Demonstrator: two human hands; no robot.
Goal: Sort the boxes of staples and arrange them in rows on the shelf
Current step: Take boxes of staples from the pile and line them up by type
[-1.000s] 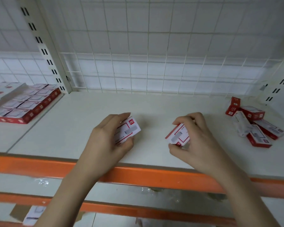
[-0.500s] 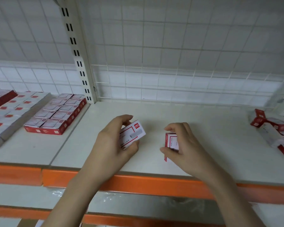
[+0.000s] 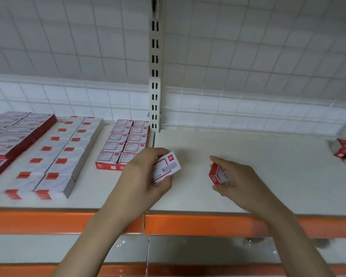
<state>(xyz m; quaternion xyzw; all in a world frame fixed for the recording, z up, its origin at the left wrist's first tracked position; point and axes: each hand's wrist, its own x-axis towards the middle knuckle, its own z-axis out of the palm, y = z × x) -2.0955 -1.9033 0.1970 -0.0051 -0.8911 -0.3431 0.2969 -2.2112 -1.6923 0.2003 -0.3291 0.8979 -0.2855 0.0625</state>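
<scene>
Item: two staple boxes in hand, short of the two-wide row (image 3: 126,144) on the shelf (image 3: 248,156).

I had the left hand (image 3: 142,176) closed on the flat box (image 3: 165,168), long axis angled toward the row's front end just left of it; this hand was nearer. The right hand (image 3: 242,182) pinched the edge-on box (image 3: 218,175), well right of the row. Loose boxes (image 3: 345,150) lay far right.

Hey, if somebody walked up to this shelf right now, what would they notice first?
Two hands at centre, each holding a staple box: the left hand a white box, the right hand a red-edged box. To the left, neat rows of boxes on the shelf.
</scene>
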